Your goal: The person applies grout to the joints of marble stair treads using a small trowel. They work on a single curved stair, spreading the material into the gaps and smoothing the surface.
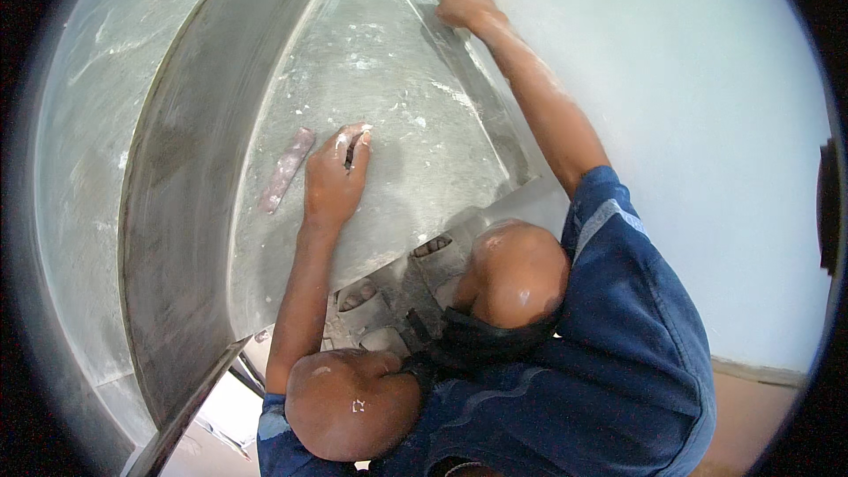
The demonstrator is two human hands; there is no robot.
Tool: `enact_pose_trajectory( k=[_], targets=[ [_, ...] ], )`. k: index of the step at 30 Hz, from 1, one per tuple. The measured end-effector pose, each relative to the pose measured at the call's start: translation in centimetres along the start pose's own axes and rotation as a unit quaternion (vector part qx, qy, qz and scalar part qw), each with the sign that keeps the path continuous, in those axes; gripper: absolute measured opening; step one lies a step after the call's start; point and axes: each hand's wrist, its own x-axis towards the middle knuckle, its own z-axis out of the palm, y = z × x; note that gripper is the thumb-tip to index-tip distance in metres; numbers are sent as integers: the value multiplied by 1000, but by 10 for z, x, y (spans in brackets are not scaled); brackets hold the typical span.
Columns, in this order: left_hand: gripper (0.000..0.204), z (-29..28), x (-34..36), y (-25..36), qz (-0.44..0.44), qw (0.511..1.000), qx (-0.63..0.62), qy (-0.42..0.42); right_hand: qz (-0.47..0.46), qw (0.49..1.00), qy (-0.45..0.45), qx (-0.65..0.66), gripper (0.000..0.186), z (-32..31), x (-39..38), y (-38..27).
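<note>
Clearly the left hand pinches a small dark tool flat on the dusty concrete slab — stiff, gritty — while the right hand clutches the slab's far edge.

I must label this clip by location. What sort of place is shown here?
Probably a building site or a room under renovation. A bare grey concrete step is dusted with white plaster specks, it meets a smooth pale plastered wall, and both the left hand and the right hand are smeared white.
</note>
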Motion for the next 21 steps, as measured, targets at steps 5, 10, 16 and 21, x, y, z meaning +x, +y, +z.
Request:
enact_pose_trajectory(
  k=[5, 10, 16, 21],
  targets=[
    [24, 0, 3, 3, 5, 1000, 1, -12, -30, 999, 9, -10, 29, 18, -12, -5],
    [24, -2, 3, 2, 11, 999, 30, -7, -52, 995, -80, 6, 29, 20, -78, -13],
    [24, -5, 2, 2, -5, 1000, -8, -20, -42, 998, -18, -32, 29, -22, -59, -3],
    [24, 0, 2, -1, 22, 999, -13, -24, -102, 991, 29, -78, 21, 30, -59, -15]
  ],
)
